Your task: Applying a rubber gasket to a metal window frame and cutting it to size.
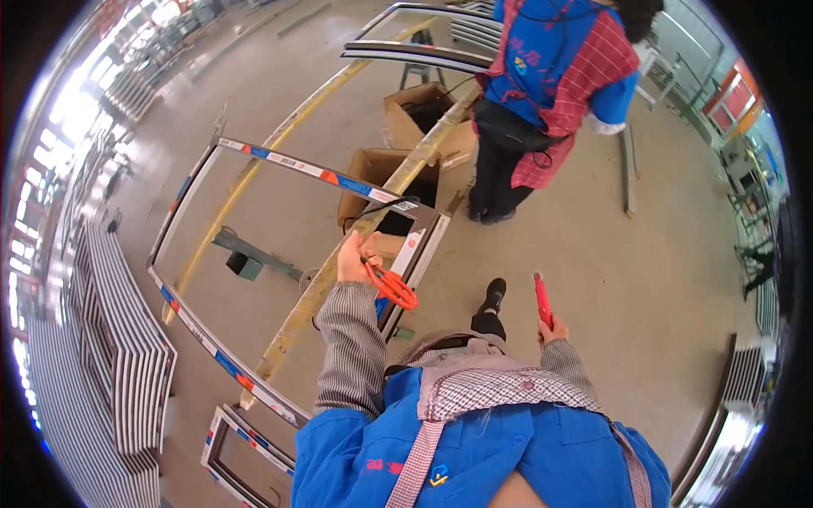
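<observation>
My left hand [356, 256] is closed around a coil of orange cord [393, 286], its loops hanging out past the fingers. That hand is at the near right corner of a large window frame [292, 161], beside a yellow-taped support rail [305, 320]. A black strip [383, 208] curves over the frame's corner just beyond the hand. Out to the right, over the floor, my right hand [555, 329] grips a slim red tool [542, 296] by its lower end. The tool points away from me and has a small round tip.
Two open cardboard boxes [360, 162] stand under the rails. A co-worker [550, 76] in blue and red check stands ahead, by another frame [423, 52]. Stacked metal profiles [118, 322] line the left. A smaller frame [246, 453] is near my left elbow.
</observation>
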The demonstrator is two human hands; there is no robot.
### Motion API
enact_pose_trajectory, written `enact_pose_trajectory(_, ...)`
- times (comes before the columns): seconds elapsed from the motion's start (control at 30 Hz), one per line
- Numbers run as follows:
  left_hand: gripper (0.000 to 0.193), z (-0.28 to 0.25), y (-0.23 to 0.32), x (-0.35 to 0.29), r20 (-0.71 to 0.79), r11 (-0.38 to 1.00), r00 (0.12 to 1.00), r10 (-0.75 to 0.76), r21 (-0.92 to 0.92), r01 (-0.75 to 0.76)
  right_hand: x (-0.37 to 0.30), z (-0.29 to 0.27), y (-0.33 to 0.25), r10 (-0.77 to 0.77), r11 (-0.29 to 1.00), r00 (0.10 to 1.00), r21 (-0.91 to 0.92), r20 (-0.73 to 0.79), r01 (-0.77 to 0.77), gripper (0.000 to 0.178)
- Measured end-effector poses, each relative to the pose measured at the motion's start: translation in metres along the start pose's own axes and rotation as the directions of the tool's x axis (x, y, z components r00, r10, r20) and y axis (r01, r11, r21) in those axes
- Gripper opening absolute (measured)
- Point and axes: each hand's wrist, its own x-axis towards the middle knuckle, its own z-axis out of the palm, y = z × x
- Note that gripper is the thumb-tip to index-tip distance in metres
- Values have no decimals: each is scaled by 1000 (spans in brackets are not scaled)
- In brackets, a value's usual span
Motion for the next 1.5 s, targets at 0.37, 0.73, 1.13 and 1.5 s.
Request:
enact_pose_trajectory(0.37, 25, -8, 2, 95, -261, 747, 934, 245, -564, -354, 196, 71, -229, -507, 847, 700, 140, 502, 513, 23)
enact_pose_trajectory(0.73, 25, 177, -148, 8, 128, 169, 836, 534, 952, -254, 188, 149, -407, 133, 988, -130, -122, 983, 90, 37)
enact_pose_trajectory(1.13, 32, 145, -158, -33, -145, 803, 883, 446, -372, -466, 137, 89, -372, 278, 710, -624, 282, 730, 646, 24)
enact_pose_trajectory(1.5, 18, 140, -294, -151, -520, 347, 194, 832, 214, -913, 193, 200, -451, 335, -237, -439, 525, 834, 817, 31)
